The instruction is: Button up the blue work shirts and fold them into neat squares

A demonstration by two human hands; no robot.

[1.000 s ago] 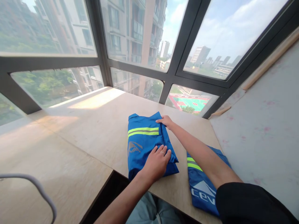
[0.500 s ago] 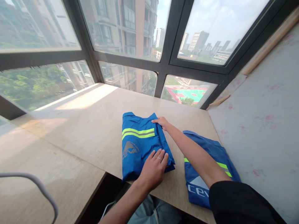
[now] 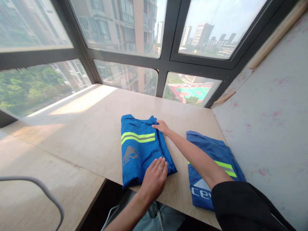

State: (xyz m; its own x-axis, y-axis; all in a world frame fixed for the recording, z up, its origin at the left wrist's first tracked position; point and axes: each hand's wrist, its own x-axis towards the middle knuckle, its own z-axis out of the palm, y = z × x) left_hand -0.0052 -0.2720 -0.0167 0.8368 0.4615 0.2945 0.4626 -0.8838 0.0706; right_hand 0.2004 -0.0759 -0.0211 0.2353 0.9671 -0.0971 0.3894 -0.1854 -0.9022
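A folded blue garment (image 3: pixel 138 147) with yellow-green reflective stripes and a grey logo lies on the light wooden table (image 3: pixel 91 128). My left hand (image 3: pixel 154 178) rests flat on its near right corner, fingers stretched out, a ring on one finger. My right hand (image 3: pixel 161 127) lies on the garment's far right edge, fingers pressed onto the fabric. A second folded blue garment (image 3: pixel 211 166) with the same stripes lies to the right, partly under my right forearm and black sleeve.
Large windows with dark frames (image 3: pixel 166 69) close off the far side of the table. A pale speckled wall (image 3: pixel 269 128) rises on the right. A curved grey bar (image 3: pixel 36 189) sits at the lower left. The table's near edge has a notch by my lap.
Both hands stay on the folded garment. The view has tipped down and shifted, so more of the second garment on the right shows.
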